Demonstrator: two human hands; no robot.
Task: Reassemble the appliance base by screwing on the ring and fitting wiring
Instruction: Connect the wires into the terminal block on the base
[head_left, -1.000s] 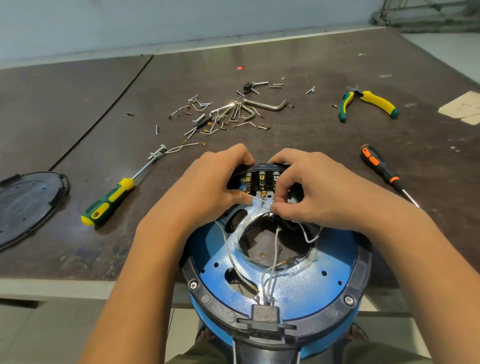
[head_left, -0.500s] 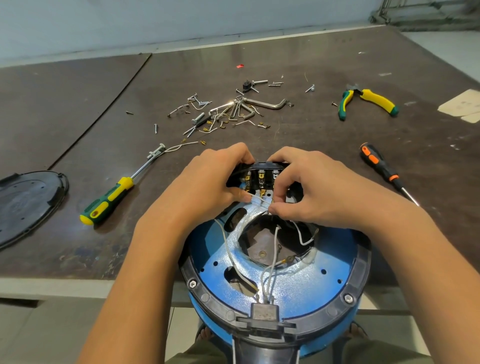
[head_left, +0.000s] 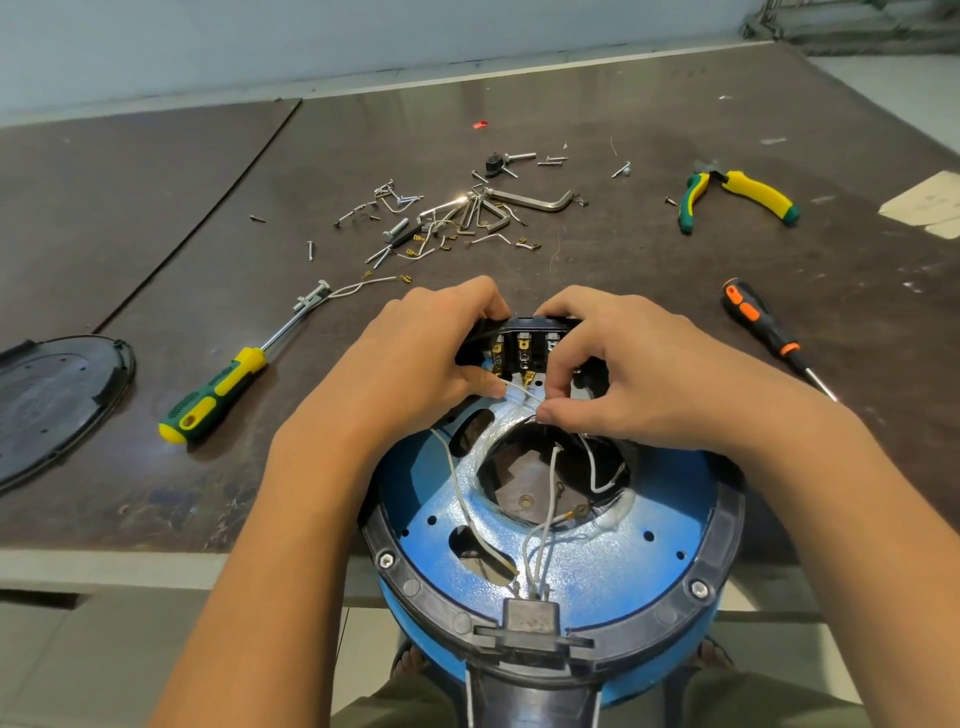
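The blue appliance base (head_left: 644, 566) lies upside down against the table's near edge, with a black ring (head_left: 727, 514) screwed round its rim. White wires (head_left: 545, 499) run across its central hole. At its far side sits a black terminal block (head_left: 524, 340) with brass tabs. My left hand (head_left: 415, 364) grips the block's left end, its thumb on a white wire (head_left: 519, 393). My right hand (head_left: 639, 374) pinches the same wire just below the terminals.
On the brown table (head_left: 623, 260) lie a green-yellow screwdriver (head_left: 218, 395), an orange-black screwdriver (head_left: 763, 327), green-yellow pliers (head_left: 737, 200), hex keys (head_left: 530, 200) and several loose screws and wire ends (head_left: 415, 234). A black cover plate (head_left: 52, 400) rests at the left.
Both hands stay at the terminal block. The right fingers have shifted slightly on the white wire; the view has tilted a little.
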